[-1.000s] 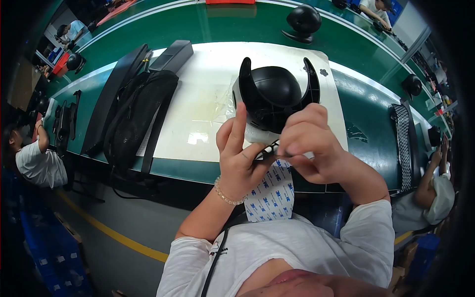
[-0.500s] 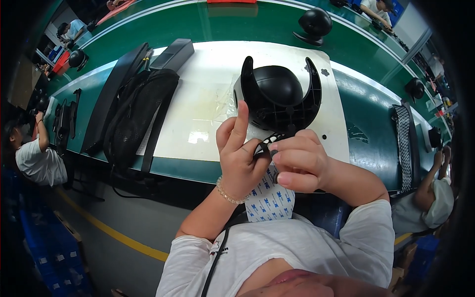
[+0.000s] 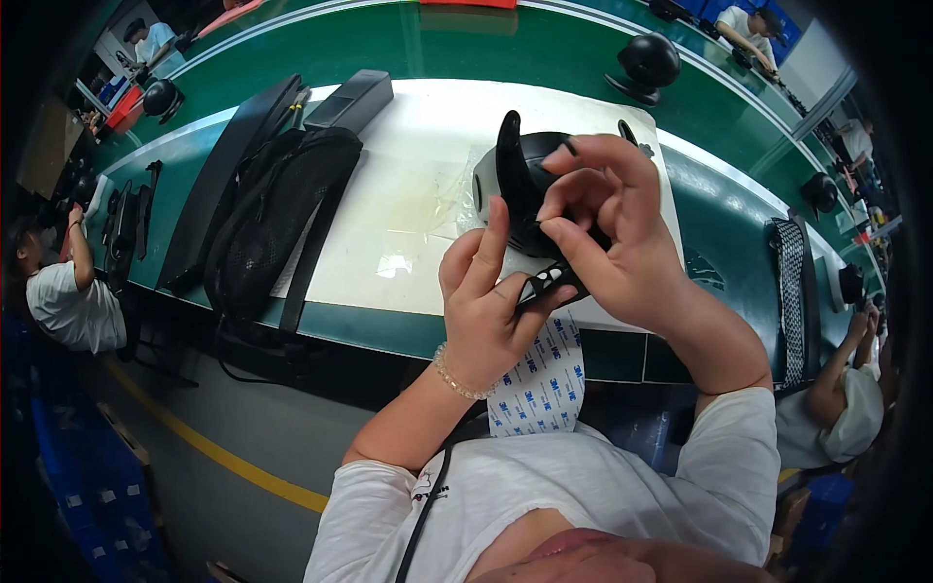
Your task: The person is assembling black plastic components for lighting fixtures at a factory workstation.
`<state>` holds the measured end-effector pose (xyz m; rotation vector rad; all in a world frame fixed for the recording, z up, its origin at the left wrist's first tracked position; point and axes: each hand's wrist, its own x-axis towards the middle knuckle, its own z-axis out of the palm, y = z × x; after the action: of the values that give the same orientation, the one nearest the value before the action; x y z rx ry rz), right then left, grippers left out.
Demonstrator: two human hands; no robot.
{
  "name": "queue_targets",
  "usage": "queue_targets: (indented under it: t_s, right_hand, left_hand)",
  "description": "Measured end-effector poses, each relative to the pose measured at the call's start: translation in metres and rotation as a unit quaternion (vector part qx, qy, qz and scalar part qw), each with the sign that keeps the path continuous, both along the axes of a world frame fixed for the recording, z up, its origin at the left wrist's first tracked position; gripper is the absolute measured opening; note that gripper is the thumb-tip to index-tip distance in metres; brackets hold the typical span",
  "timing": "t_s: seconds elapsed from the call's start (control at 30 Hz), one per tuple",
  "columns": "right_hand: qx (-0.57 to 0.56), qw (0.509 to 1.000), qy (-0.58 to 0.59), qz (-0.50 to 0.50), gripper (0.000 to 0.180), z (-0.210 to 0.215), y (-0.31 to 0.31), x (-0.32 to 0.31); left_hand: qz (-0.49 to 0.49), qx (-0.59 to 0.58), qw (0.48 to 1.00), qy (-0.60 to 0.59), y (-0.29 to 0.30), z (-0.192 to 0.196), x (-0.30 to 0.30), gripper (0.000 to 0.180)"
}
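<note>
My left hand [image 3: 483, 316] grips the upper part of a sheet of backing paper [image 3: 541, 384], white with blue print, that hangs below the fingers. Its top end shows a black face with white spots [image 3: 546, 280]. The left index finger points up. My right hand [image 3: 622, 228] is raised over a black rounded housing [image 3: 515, 160] with two upright curved prongs. Thumb and a fingertip are pinched around a small dark piece [image 3: 540, 222], probably a pad. Much of the housing is hidden behind the right hand, and I cannot tell if the piece touches it.
The housing stands on a white mat [image 3: 408, 185] on the green bench. Left of it lie a black mesh bag [image 3: 282, 214] and a grey box [image 3: 352, 100]. Another black rounded unit [image 3: 649, 68] stands beyond. At right is a patterned strip [image 3: 790, 301]. People work on several sides.
My right hand has moved from the sheet up and away from me to the housing, carrying the small dark piece. My left hand keeps the sheet; the view has shifted slightly.
</note>
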<state>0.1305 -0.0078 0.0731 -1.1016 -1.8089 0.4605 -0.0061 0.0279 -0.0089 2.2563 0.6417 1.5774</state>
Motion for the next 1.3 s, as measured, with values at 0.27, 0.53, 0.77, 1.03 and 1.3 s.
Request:
queue_targets:
  t_s: [0.27,0.53,0.77,1.03,1.3]
  right_hand:
    - [-0.013,0.999,-0.035,-0.020,0.062,0.007,0.002,-0.006]
    - [0.173,0.949,-0.264,0.011,0.059,0.017,-0.004,-0.014]
    - [0.144,0.968,-0.198,-0.054,0.070,0.020,0.004,0.002]
    - [0.007,0.996,-0.026,-0.087,0.055,0.020,0.045,0.010]
    - [0.051,0.988,-0.096,-0.110,0.052,0.016,0.047,0.005]
  left_hand:
    - [0.006,-0.001,1.000,0.014,-0.001,0.000,-0.001,0.026]
    - [-0.009,-0.028,0.999,0.030,-0.003,-0.003,-0.002,0.022]
    - [0.007,-0.005,1.000,0.010,-0.002,0.000,0.000,0.024]
    - [0.008,-0.015,0.999,0.028,-0.003,0.000,0.000,0.028]
    - [0.011,-0.010,1.000,0.024,-0.003,-0.001,0.000,0.029]
